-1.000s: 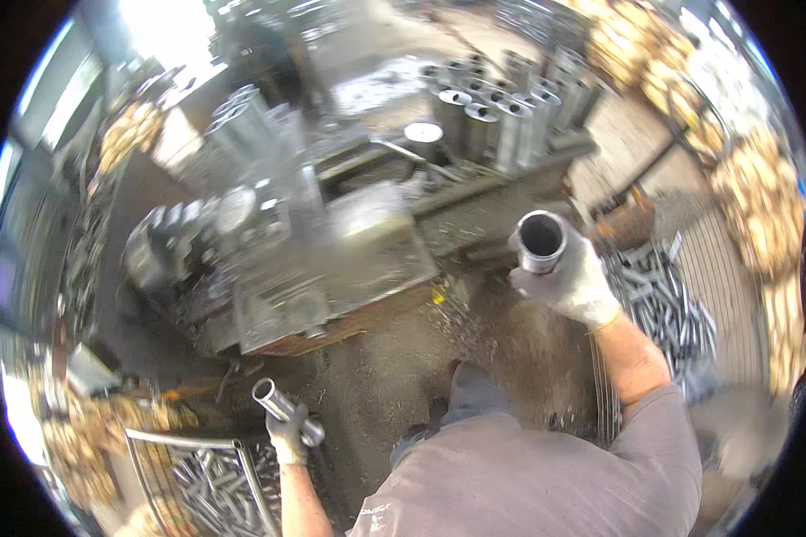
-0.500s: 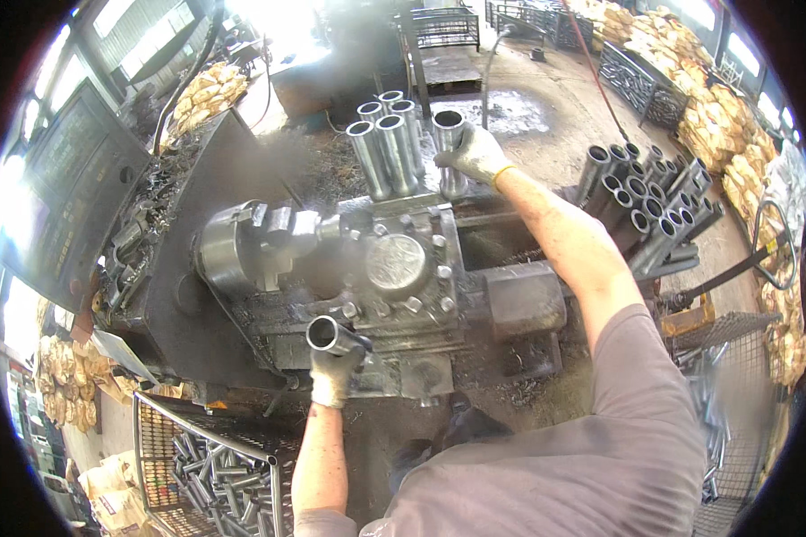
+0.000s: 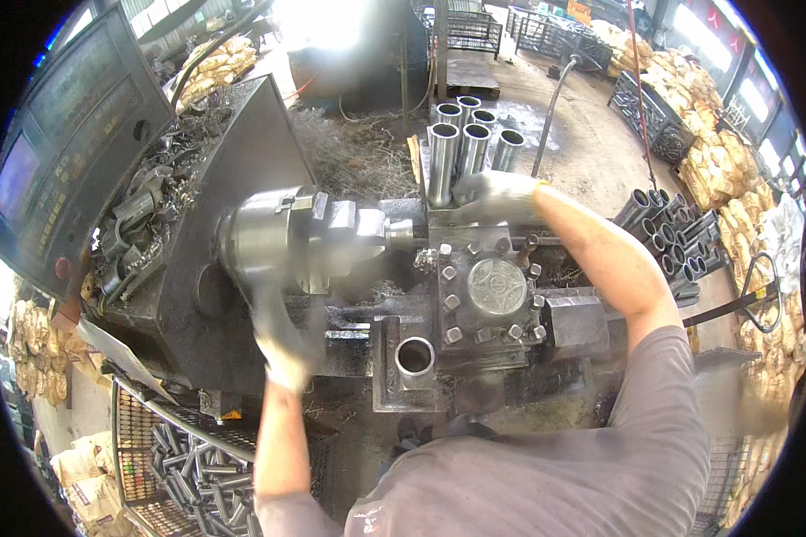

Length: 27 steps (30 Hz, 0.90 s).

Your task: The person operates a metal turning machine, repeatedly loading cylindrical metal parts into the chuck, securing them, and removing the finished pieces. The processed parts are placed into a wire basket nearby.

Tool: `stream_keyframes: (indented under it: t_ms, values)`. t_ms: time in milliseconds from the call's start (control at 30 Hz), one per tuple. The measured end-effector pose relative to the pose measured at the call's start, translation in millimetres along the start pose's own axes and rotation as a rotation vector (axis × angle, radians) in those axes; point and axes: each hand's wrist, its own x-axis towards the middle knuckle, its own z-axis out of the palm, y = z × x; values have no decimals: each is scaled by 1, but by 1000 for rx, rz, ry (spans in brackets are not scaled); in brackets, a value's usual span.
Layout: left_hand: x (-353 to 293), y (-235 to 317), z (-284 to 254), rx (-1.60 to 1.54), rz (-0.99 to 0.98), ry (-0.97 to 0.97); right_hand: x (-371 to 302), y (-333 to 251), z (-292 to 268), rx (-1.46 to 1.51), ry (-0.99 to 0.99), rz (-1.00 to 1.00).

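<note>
My left hand (image 3: 285, 345), in a pale glove and smeared by motion, is just below the lathe chuck (image 3: 258, 240). Its fingers look stretched out and apart, with no tube in them. A short metal tube (image 3: 415, 356) stands upright on a block at the near side of the carriage. My right hand (image 3: 497, 199), also gloved and blurred, is at the far side of the tool post (image 3: 498, 286), in front of several upright bright tubes (image 3: 444, 161). Its fingers are too smeared to show whether they grip anything.
Dark tubes are stacked at the right (image 3: 667, 228). A wire basket (image 3: 134, 447) of short tubes stands at lower left. Metal shavings (image 3: 358, 152) lie behind the machine, and a control panel (image 3: 72, 152) rises at far left.
The tube from my left hand now stands on the near block, and that hand is by the chuck. My right hand is lower beside the upright tubes. The carriage sits farther from the chuck.
</note>
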Motion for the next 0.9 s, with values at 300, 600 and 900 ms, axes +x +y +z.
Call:
stream_keyframes:
  t_ms: [300, 600, 900]
  values:
    - [76, -93, 41, 493, 226, 94, 19, -71, 61, -29, -141, 9]
    - [86, -73, 38, 494, 288, 51, 86, -90, 19, -451, 999, -406]
    - [80, -92, 39, 511, 228, 60, 104, -56, 64, -119, -319, -87]
